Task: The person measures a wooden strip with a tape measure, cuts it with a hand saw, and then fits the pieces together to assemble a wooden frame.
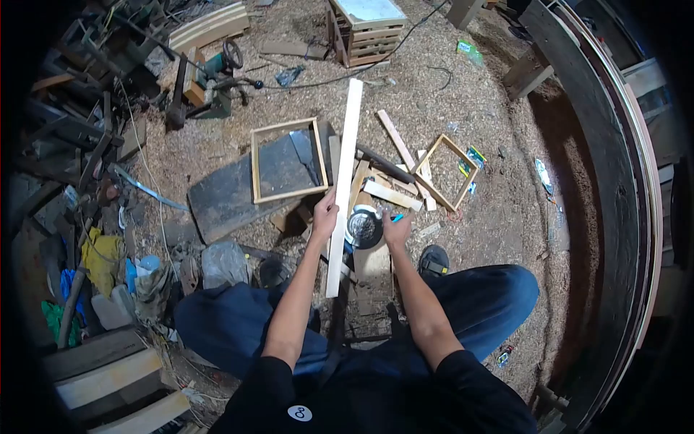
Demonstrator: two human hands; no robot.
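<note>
My left hand (326, 215) is closed around a long, pale wooden strip (349, 159), which slants upright across the middle of the view. My right hand (396, 230) has its fingers curled in, and a small bright-blue object (397, 218) shows at them; its kind is too small to make out. Between the two hands sits a round dark container (363, 230) with a pale rim and greyish, shiny contents. Short wood pieces (392, 195) lie just beyond it.
A rectangular wooden frame (254, 168) rests on a dark board (217, 206) at the left. Another wooden frame (470, 177) lies tilted on the right. A slatted crate (372, 40) stands at the back, with machinery (210, 72) to its left. Wood shavings cover the floor.
</note>
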